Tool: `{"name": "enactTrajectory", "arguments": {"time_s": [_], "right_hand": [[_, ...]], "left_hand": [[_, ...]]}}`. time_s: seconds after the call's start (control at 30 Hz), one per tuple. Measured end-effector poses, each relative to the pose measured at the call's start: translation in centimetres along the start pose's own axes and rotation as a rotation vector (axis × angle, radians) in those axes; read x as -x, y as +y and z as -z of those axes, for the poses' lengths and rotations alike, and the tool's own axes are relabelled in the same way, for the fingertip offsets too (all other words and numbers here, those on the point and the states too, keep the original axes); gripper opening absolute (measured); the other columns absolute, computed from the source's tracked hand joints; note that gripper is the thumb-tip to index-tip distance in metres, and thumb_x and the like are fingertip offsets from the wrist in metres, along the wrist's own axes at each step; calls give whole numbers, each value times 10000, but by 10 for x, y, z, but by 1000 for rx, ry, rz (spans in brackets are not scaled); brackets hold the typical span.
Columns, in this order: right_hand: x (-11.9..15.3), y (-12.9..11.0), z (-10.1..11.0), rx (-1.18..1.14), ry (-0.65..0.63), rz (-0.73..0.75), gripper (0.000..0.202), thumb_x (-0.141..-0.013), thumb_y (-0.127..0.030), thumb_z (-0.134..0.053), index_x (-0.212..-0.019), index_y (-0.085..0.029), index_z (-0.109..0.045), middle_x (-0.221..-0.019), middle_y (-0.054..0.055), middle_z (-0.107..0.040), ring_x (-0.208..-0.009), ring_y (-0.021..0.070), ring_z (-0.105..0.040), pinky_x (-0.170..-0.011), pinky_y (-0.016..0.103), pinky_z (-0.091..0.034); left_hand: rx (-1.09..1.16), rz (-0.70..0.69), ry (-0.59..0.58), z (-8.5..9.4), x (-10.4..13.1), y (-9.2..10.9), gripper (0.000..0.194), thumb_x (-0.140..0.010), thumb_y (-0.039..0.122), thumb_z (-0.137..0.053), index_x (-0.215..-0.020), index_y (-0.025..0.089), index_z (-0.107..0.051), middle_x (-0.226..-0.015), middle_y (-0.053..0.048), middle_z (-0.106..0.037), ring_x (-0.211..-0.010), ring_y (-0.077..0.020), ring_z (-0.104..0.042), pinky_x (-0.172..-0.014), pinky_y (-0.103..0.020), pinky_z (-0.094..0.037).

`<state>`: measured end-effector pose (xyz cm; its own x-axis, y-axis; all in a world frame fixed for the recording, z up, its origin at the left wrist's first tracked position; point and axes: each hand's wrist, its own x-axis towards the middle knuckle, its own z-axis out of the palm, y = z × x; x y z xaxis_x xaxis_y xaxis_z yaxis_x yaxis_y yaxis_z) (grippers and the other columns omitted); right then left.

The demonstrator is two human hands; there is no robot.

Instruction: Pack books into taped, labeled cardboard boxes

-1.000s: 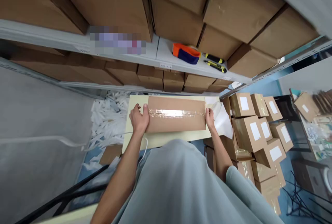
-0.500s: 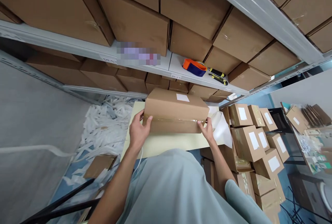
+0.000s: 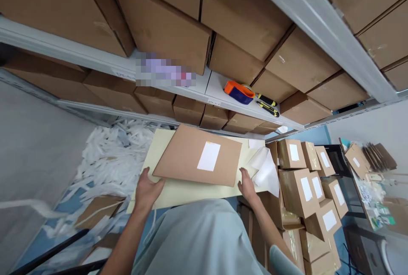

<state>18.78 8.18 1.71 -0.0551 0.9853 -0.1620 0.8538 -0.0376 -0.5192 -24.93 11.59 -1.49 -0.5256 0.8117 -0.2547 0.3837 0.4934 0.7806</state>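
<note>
A brown cardboard box [image 3: 188,154] rests on the pale yellow tabletop [image 3: 178,194], with a white label [image 3: 208,156] on the face turned up to me. My left hand [image 3: 148,191] is at the box's near left corner, thumb and fingers spread, the thumb tip close to the edge. By the near right corner is my right hand [image 3: 247,185], its fingers apart and curved toward the box side. Neither hand grips the box; whether a fingertip still touches it I cannot tell. The underside of the box is hidden.
Crumpled white paper [image 3: 265,171] lies at the table's right end. Labelled cartons [image 3: 299,194] are stacked to the right. White scrap strips [image 3: 117,156] heap on the left. Above, the shelf [image 3: 213,83] holds boxes, an orange-and-blue tape dispenser [image 3: 239,92] and utility knives [image 3: 267,104].
The box has turned over toward me, so its labelled face now shows large and the taped seam is out of sight. Both hands have loosened from its ends and moved nearer my body.
</note>
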Motion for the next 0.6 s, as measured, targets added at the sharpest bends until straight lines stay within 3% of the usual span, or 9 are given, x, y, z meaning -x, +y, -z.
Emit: {"name": "enactTrajectory", "arguments": {"time_s": [0.1,0.23,0.3,0.37,0.47,0.6], "right_hand": [[-63,-16,79,141,154,151,657,-864,-86,-570,-1515,-173,-598,-1488,210,-677,-1412,355,-666,-1228,594,-562],[-182,-92,175,219,339,445,545,-1052,-261,-554,-1582,-137,-540,-1514,245,-655,-1429,387,-613,-1227,613,-514],[-238,-138,202,271,338,541,549,-1079,-297,-540,-1582,-78,-526,-1548,277,-624,-1454,391,-585,-1244,574,-488],[-281,-175,212,352,273,519,543,-1067,-287,-560,-1546,-31,-544,-1504,302,-646,-1400,406,-614,-1212,559,-496],[-319,-204,205,458,148,392,509,-1034,-222,-603,-1477,27,-569,-1433,336,-691,-1350,414,-655,-1189,533,-494],[-339,-206,194,469,89,320,469,-1002,-111,-612,-1443,46,-585,-1375,366,-726,-1305,400,-709,-1175,492,-490]], "left_hand": [[98,-14,123,3,-14,55,820,-738,420,-725,-1500,142,-602,-1554,-206,-667,-1524,-467,-587,-1329,-633,-442],[221,-321,150,-9,-15,176,705,-825,369,-687,-1495,153,-645,-1650,-201,-611,-1600,-408,-524,-1396,-574,-354],[252,-413,128,-20,-5,235,635,-855,339,-684,-1472,191,-675,-1650,-174,-623,-1622,-388,-501,-1397,-585,-349],[268,-479,106,-30,11,275,566,-900,343,-677,-1453,221,-700,-1649,-144,-635,-1647,-371,-472,-1397,-593,-346],[285,-482,88,-44,39,291,517,-940,355,-657,-1440,241,-721,-1619,-114,-668,-1622,-350,-513,-1378,-573,-389],[309,-292,110,-67,78,257,501,-942,353,-626,-1418,246,-740,-1532,-116,-728,-1495,-343,-644,-1314,-556,-480]]}}
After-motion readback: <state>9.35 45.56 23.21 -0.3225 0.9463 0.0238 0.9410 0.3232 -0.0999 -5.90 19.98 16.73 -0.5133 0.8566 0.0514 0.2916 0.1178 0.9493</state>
